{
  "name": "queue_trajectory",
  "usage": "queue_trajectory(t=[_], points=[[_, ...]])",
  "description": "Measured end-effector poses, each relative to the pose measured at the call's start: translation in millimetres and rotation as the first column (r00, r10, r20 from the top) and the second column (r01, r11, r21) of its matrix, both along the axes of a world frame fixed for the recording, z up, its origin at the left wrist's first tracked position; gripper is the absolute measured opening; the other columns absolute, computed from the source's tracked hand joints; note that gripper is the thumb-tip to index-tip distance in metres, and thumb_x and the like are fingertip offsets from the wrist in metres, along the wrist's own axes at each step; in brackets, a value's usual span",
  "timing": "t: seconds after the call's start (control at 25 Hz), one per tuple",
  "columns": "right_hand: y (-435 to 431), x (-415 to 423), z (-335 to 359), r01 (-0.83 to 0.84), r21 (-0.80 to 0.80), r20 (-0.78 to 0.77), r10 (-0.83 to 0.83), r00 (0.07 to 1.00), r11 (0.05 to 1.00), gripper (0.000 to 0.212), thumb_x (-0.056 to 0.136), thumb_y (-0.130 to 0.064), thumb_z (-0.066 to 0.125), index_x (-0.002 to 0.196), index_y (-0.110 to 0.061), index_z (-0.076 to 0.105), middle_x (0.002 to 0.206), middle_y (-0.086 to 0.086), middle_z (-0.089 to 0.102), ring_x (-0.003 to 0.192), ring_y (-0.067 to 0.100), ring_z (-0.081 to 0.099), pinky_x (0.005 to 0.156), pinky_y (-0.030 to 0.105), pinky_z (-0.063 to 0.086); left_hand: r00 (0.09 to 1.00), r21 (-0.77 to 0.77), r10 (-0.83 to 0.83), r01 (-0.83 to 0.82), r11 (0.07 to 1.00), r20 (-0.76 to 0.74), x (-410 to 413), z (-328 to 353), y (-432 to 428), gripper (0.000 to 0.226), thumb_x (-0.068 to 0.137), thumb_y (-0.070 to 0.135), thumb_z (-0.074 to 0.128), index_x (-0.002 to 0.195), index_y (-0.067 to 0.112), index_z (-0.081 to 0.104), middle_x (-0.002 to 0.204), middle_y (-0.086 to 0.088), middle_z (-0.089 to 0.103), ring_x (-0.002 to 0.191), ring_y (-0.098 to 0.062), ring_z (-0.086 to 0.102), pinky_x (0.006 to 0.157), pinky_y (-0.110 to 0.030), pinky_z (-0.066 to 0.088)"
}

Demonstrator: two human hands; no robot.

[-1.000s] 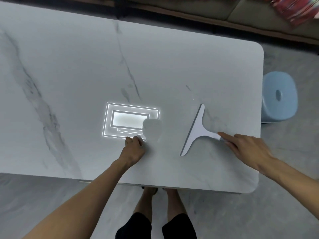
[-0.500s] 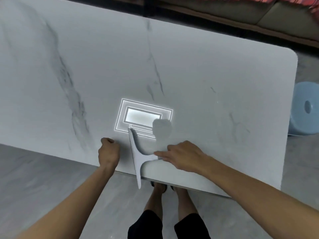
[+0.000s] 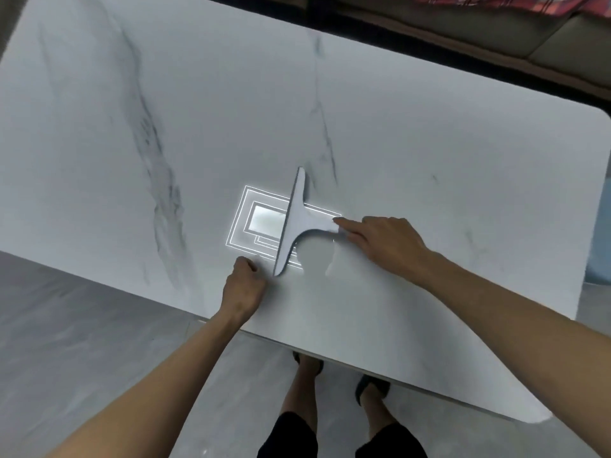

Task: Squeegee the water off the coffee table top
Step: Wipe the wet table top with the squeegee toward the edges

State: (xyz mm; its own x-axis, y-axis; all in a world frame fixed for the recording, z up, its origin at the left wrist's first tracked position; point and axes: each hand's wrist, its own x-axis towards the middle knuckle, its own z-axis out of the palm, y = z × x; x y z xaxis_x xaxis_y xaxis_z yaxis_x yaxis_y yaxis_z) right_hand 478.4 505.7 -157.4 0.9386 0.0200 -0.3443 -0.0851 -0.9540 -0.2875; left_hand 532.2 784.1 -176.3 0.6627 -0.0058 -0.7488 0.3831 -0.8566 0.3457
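You stand at the near edge of the marble-topped coffee table [image 3: 429,143]. Your left hand [image 3: 243,287], fingers curled into a fist with nothing in it, rests on the top just inside that edge. Just beside its knuckles lies the near tip of the white squeegee [image 3: 294,219], its blade set on the top and running away from you across a bright reflected light [image 3: 264,221]. Your right hand [image 3: 391,242] grips the handle, forefinger stretched along it. Beyond the far edge sits a sofa [image 3: 496,38].
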Motion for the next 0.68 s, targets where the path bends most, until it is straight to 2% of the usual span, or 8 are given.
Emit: queue_trajectory(t=[0.08,0.16,0.24,0.4,0.48,0.6,0.68], points=[[-46,-41,6,0.117,-0.052,-0.006,-0.117,0.993,0.992,0.04,0.099,-0.05,0.023,0.135,-0.05,0.039,0.075,-0.007,0.051,0.072,0.025,0.06,0.058,0.031,0.036,0.997,-0.059,-0.048,0.045,0.997,-0.053,-16,1,-35,0.012,0.086,0.012,0.044,0.097,0.016,0.041,0.086,-0.007,0.056,0.069,-0.021,0.051,0.052,-0.029,0.036],[-81,-92,10,0.204,-0.07,-0.033,-0.207,0.978,0.976,0.039,0.099,-0.047,0.026,0.136,-0.05,0.039,0.075,-0.01,0.051,0.072,0.022,0.059,0.058,0.031,0.036,0.994,-0.081,-0.088,0.083,0.993,-0.06,-38,2,-68,0.004,0.089,0.014,0.043,0.088,0.018,0.042,0.095,-0.01,0.056,0.073,-0.023,0.052,0.051,-0.028,0.034],[-107,-145,12,0.264,-0.082,-0.065,-0.269,0.961,0.961,0.04,0.1,-0.044,0.029,0.138,-0.049,0.037,0.08,-0.008,0.057,0.074,0.022,0.059,0.059,0.031,0.038,0.989,-0.074,-0.144,0.142,0.987,-0.026,-64,1,-98,0.015,0.092,0.014,0.041,0.078,0.018,0.041,0.099,-0.011,0.052,0.084,-0.028,0.054,0.053,-0.028,0.032],[-147,-233,23,0.351,-0.088,-0.106,-0.359,0.927,0.932,0.042,0.1,-0.044,0.028,0.142,-0.05,0.032,0.081,-0.007,0.06,0.07,0.018,0.055,0.058,0.031,0.035,0.976,-0.048,-0.217,0.217,0.975,-0.005,-119,3,-142,0.007,0.092,0.01,0.04,0.094,0.009,0.046,0.105,-0.01,0.045,0.09,-0.03,0.053,0.066,-0.031,0.035],[-158,-258,32,0.386,-0.09,-0.092,-0.394,0.915,0.918,0.043,0.099,-0.048,0.027,0.141,-0.05,0.034,0.075,-0.009,0.057,0.065,0.015,0.05,0.053,0.031,0.034,0.976,-0.068,-0.217,0.217,0.974,0.006,-139,3,-151,0.005,0.089,0.009,0.043,0.091,0.013,0.043,0.099,-0.009,0.052,0.084,-0.028,0.054,0.06,-0.031,0.035],[-157,-277,46,0.348,-0.005,-0.06,-0.347,0.936,0.938,0.044,0.097,-0.052,0.024,0.14,-0.05,0.035,0.075,-0.011,0.057,0.063,0.014,0.053,0.049,0.026,0.034,0.988,-0.054,-0.137,0.141,0.989,0.066,-161,6,-155,0.008,0.087,0.012,0.043,0.092,0.018,0.042,0.082,-0.001,0.057,0.069,-0.019,0.054,0.053,-0.03,0.036],[-136,-277,46,0.17,0.071,-0.072,-0.165,0.984,0.983,0.042,0.098,-0.051,0.027,0.139,-0.051,0.033,0.084,-0.007,0.061,0.068,0.02,0.061,0.054,0.032,0.043,0.988,-0.031,-0.074,0.079,0.996,0.139,-172,8,-146,0.015,0.087,0.008,0.044,0.097,0.018,0.041,0.085,-0.001,0.055,0.073,-0.022,0.054,0.058,-0.031,0.04]])
